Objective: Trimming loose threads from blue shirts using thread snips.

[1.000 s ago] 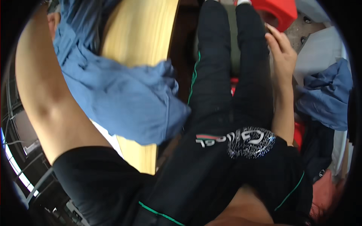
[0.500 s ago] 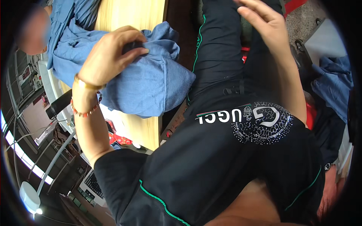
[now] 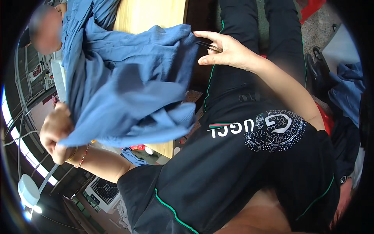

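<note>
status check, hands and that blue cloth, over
Left hand grip shut on crumpled blue cloth garment. Right hand pinching its far edge. Garment held over wooden table. Nothing blocking.

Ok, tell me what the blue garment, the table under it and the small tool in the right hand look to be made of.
Blue garment: woven cloth, probably cotton or a blend, matte; it drapes in soft creases.
Table: pale wood or wood-look laminate, smooth, with faint straight grain lines.
Small tool in the right hand: thin, dark and slightly shiny, likely metal; too small to be sure.
</note>
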The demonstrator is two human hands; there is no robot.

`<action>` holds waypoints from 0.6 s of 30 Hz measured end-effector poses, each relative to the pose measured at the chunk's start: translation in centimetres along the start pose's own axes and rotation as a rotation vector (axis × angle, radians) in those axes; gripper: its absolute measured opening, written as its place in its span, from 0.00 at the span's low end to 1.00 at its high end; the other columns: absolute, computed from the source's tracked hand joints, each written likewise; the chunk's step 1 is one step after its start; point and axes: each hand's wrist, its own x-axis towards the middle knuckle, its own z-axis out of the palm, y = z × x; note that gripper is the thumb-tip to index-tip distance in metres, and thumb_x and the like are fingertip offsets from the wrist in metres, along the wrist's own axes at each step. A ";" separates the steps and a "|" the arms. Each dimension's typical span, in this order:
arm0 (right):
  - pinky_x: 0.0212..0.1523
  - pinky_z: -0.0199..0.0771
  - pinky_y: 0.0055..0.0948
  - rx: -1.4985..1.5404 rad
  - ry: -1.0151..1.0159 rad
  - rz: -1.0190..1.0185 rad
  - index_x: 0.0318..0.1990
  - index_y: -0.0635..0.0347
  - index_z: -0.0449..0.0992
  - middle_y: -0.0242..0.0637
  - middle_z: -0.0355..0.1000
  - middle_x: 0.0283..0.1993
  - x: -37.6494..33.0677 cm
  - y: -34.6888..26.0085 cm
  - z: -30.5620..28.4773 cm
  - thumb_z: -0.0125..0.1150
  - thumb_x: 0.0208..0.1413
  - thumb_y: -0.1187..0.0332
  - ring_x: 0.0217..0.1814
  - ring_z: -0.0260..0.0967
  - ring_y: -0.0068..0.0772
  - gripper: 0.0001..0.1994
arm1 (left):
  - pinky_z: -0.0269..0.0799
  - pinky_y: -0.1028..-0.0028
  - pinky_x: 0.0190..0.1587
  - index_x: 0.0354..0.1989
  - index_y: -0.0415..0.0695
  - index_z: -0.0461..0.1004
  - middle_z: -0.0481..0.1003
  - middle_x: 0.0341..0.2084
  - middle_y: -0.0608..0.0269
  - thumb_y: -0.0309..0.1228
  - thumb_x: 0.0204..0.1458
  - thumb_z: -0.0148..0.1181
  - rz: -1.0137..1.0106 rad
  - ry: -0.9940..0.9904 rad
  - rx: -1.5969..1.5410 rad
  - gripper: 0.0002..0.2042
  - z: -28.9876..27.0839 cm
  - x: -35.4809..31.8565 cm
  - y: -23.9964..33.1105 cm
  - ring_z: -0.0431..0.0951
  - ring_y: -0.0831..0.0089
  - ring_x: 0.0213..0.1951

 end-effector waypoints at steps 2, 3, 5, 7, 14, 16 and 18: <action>0.37 0.62 0.18 -0.008 0.152 -0.157 0.63 0.63 0.70 0.21 0.68 0.28 0.8 2.8 0.1 0.74 0.55 0.65 0.32 0.61 0.13 0.30 | 0.56 0.66 0.34 0.19 0.49 0.72 0.67 0.15 0.70 0.39 0.42 0.67 0.051 0.028 -0.239 0.11 -1.6 -2.6 -1.0 0.62 0.75 0.17; 0.37 0.62 0.18 -0.007 0.149 -0.162 0.63 0.63 0.70 0.21 0.68 0.28 1.2 2.7 -0.1 0.74 0.55 0.65 0.32 0.61 0.13 0.30 | 0.59 0.68 0.33 0.22 0.45 0.76 0.71 0.18 0.67 0.41 0.46 0.66 -0.030 -0.127 -0.277 0.12 -2.0 -2.6 -1.8 0.65 0.74 0.19; 0.40 0.65 0.19 0.118 -0.028 -0.071 0.46 0.62 0.78 0.22 0.72 0.30 1.6 2.2 -0.6 0.73 0.55 0.65 0.35 0.65 0.13 0.15 | 0.64 0.71 0.35 0.30 0.39 0.81 0.75 0.23 0.64 0.40 0.54 0.63 -0.566 0.010 0.040 0.14 -0.6 -3.1 -1.6 0.70 0.74 0.23; 0.38 0.66 0.19 0.047 -0.013 -0.085 0.34 0.59 0.77 0.22 0.71 0.30 1.6 1.2 -0.2 0.73 0.56 0.66 0.34 0.64 0.12 0.09 | 0.67 0.76 0.39 0.41 0.34 0.81 0.77 0.28 0.62 0.35 0.60 0.59 -0.933 0.032 0.211 0.14 2.5 -0.3 -2.3 0.74 0.75 0.30; 0.31 0.61 0.18 0.101 0.123 -0.098 0.46 0.63 0.79 0.19 0.67 0.28 2.1 2.2 0.8 0.72 0.57 0.66 0.29 0.60 0.10 0.14 | 0.64 0.69 0.63 0.58 0.42 0.75 0.75 0.56 0.54 0.28 0.59 0.61 -0.231 -0.197 0.614 0.18 9.0 8.3 -8.8 0.72 0.65 0.60; 0.31 0.61 0.18 0.059 0.042 -0.089 0.41 0.62 0.81 0.19 0.69 0.27 2.0 1.2 0.6 0.71 0.57 0.65 0.29 0.61 0.10 0.11 | 0.63 0.68 0.65 0.58 0.43 0.74 0.79 0.50 0.55 0.32 0.59 0.63 -0.349 -0.288 0.757 0.19 8.6 7.6 -12.4 0.76 0.62 0.56; 0.30 0.60 0.17 0.130 0.024 -0.137 0.39 0.61 0.81 0.19 0.71 0.27 1.5 0.0 0.0 0.71 0.57 0.65 0.28 0.61 0.10 0.09 | 0.67 0.72 0.59 0.52 0.41 0.77 0.82 0.39 0.58 0.36 0.59 0.64 -0.382 -0.349 0.870 0.16 7.5 6.7 -15.6 0.80 0.66 0.46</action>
